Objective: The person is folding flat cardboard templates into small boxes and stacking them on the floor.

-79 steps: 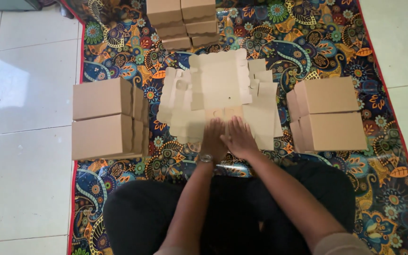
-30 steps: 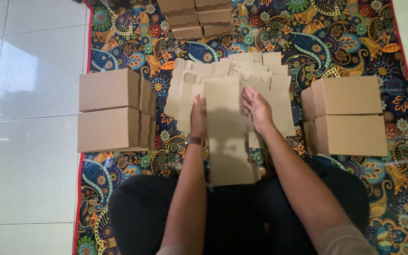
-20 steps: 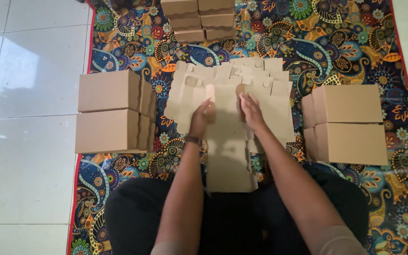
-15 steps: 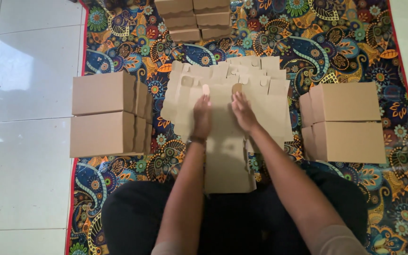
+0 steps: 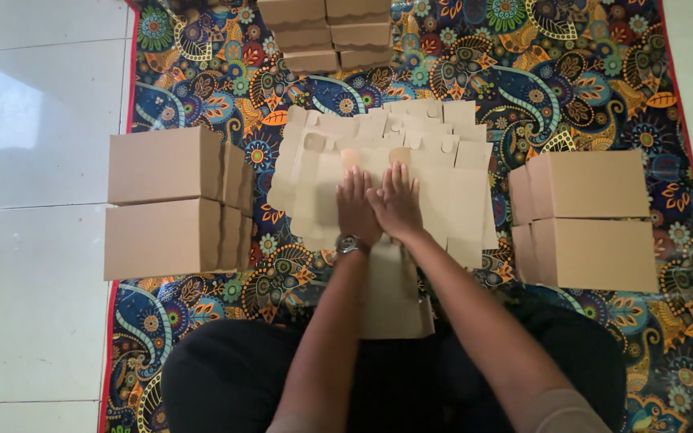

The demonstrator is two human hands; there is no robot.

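Nothing is gripped: left hand [image 5: 356, 207] and right hand [image 5: 399, 202] are laid flat, fingers spread, side by side on a flat brown die-cut cardboard blank [image 5: 387, 265] reaching from the person's lap onto the pile of unfolded blanks [image 5: 459, 192] on the patterned rug [image 5: 202, 80]. Step judged: a fold is being pressed down. Next move likely calls for flaps to be raised. Assembled brown boxes are stacked left [image 5: 174, 200], right [image 5: 591, 220] and ahead [image 5: 326, 32].
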